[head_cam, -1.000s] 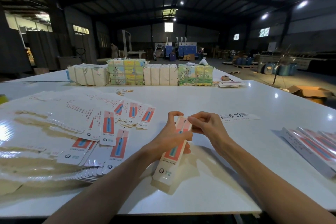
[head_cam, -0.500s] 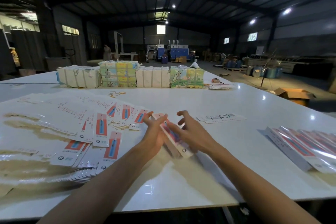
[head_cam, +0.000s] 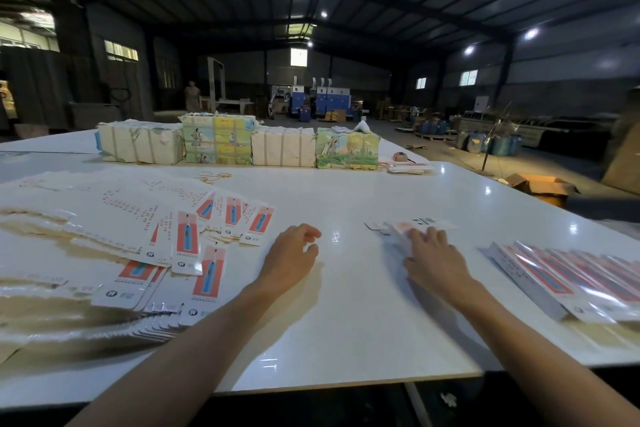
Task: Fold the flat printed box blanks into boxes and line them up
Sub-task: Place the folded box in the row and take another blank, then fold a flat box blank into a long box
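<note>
Since the last frame my grips have parted: the right grip point(head_cam: 433, 255) has taken the folded box point(head_cam: 401, 231) off to the right, and the left grip point(head_cam: 294, 253) has come off it.

Left grip: released, fingers loosely curled, holding nothing, over the surface point(head_cam: 346, 315).

Right grip: fingers laid over the box's near end. Grasping or only pressing, I cannot tell (blur).

The box lies under and just ahead of the right grip, by a loose flat blank point(head_cam: 431, 222). Finished boxes point(head_cam: 554, 274) stand in a row to the right of the right grip. Fanned blanks point(head_cam: 187, 243) lie left of the left grip.
</note>
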Demonstrator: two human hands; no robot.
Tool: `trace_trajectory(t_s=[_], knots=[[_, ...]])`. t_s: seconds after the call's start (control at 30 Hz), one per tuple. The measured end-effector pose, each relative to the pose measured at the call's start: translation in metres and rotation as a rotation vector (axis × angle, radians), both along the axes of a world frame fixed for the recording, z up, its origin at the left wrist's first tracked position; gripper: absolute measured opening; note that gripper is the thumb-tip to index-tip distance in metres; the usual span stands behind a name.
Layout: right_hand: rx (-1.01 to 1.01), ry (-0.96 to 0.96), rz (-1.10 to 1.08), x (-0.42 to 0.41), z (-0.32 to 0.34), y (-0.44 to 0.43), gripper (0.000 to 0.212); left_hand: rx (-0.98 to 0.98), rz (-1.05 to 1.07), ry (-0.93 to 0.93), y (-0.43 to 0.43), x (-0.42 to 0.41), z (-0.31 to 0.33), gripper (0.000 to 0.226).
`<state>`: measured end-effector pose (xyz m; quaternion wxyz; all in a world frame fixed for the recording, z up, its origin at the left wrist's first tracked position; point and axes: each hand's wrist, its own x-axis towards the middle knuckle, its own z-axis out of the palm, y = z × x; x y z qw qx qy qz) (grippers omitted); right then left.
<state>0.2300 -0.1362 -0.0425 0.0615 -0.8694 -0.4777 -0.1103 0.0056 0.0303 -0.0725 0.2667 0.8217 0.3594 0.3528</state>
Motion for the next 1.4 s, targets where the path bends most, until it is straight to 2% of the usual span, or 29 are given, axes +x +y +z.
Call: trace_trajectory(t_s=[0.1,0.4,0.5,0.63,0.77,0.83,0.9,1.07,1.17,1.23,1.33,1.4], knots=[[-0.093,-0.206,-0.194,0.040,-0.005,-0.028,0.045,0.075,0.063,0.129,-0.001,-0.005,-0.001,0.019],[-0.162,-0.408,-0.389,0.082,-0.014,-0.086,0.041,0.221,0.210,0.427,-0.001,-0.020,0.016,0.021],[-0.113,-0.411,-0.419,0.079,-0.011,-0.085,0.043,0.242,0.338,0.632,0.004,-0.032,0.033,0.018],[-0.035,-0.424,-0.268,0.047,0.001,-0.051,0.056,0.294,0.493,0.950,0.009,-0.058,0.050,0.027],[0.156,-0.301,0.047,0.005,0.004,0.003,0.042,0.259,0.710,1.054,0.018,-0.089,0.058,0.034],[0.228,-0.280,0.205,-0.018,0.003,0.029,0.036,0.208,0.837,1.067,0.022,-0.104,0.062,0.045],[0.247,-0.263,0.314,-0.039,-0.001,0.052,0.034,0.166,0.870,1.032,0.027,-0.115,0.062,0.058],[0.267,-0.230,0.472,-0.065,-0.024,0.068,0.027,0.034,0.834,0.876,0.040,-0.126,0.061,0.117],[0.287,-0.253,0.547,-0.059,-0.032,0.063,0.026,-0.101,0.780,0.746,0.054,-0.135,0.071,0.128],[0.290,-0.231,0.569,-0.055,-0.035,0.059,0.030,-0.185,0.730,0.639,0.060,-0.140,0.078,0.113],[0.324,-0.166,0.595,-0.055,-0.036,0.058,0.033,-0.151,0.601,0.545,0.062,-0.139,0.084,0.055],[0.385,-0.086,0.601,-0.057,-0.034,0.059,0.031,-0.140,0.466,0.442,0.054,-0.127,0.090,0.036]])
